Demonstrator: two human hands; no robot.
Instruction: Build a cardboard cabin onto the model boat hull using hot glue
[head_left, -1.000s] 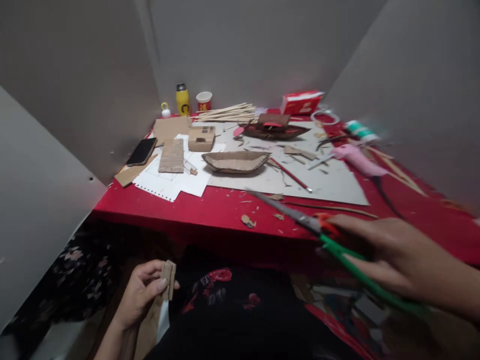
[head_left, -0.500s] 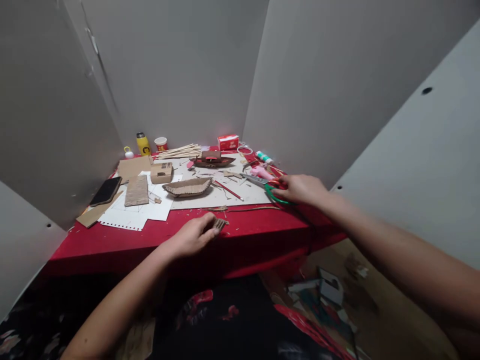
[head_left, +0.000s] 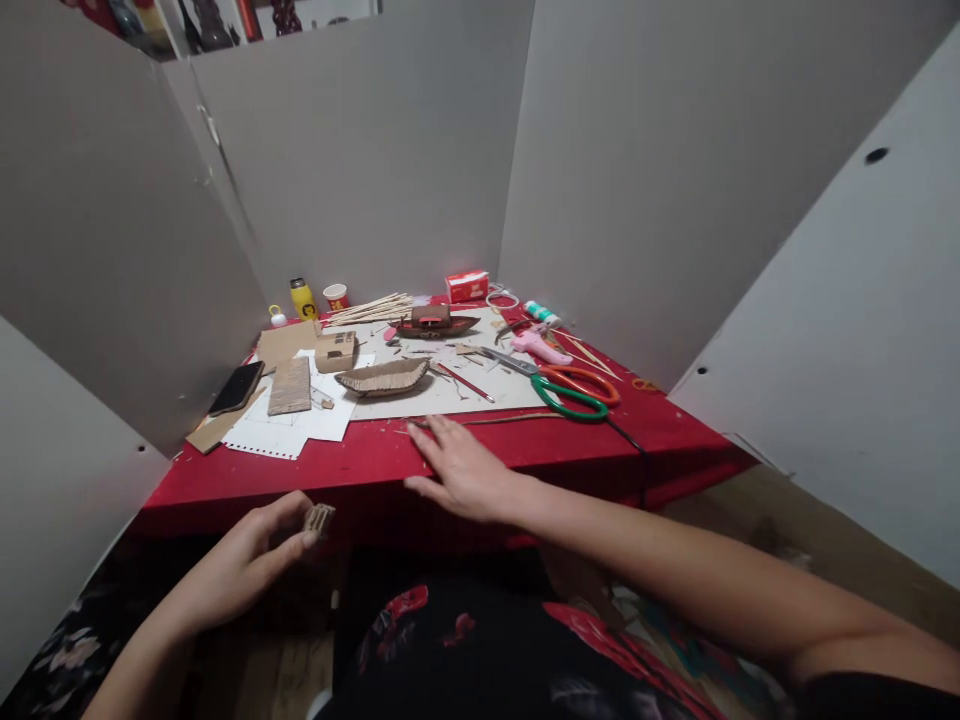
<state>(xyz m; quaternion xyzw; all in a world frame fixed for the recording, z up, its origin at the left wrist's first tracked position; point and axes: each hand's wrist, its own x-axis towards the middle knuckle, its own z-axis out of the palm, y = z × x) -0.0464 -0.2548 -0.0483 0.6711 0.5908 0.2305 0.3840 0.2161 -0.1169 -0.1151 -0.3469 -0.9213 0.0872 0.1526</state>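
Observation:
Between the thumb and fingers of my left hand (head_left: 259, 560) is a small piece of corrugated cardboard (head_left: 320, 519), held in front of the table's edge. My right hand (head_left: 461, 470) rests on the red cloth (head_left: 360, 455) near the front edge, fingers stretched out and spread. Its fingertips are by some small scraps, partly hidden. Large scissors (head_left: 571, 390) with one green and one orange handle lie to its right, blades slightly apart. Beyond the hand a cardboard boat hull (head_left: 382, 378) sits on the white board (head_left: 390, 408). A finished-looking brown boat model (head_left: 435, 322) stands behind it.
Left are a phone (head_left: 237, 388), ribbed cardboard (head_left: 289, 386), a cardboard cabin piece (head_left: 336, 351) and paper (head_left: 262, 437). Sticks (head_left: 371, 308), a yellow bottle (head_left: 303, 299), a cup (head_left: 336, 297) and a red box (head_left: 466, 286) stand behind. A pink glue gun (head_left: 541, 345) lies right. Grey panels enclose the table.
My right hand has let go of the scissors and moved left onto the cloth by the front edge. My left hand has drawn back leftward and toward me with the cardboard piece.

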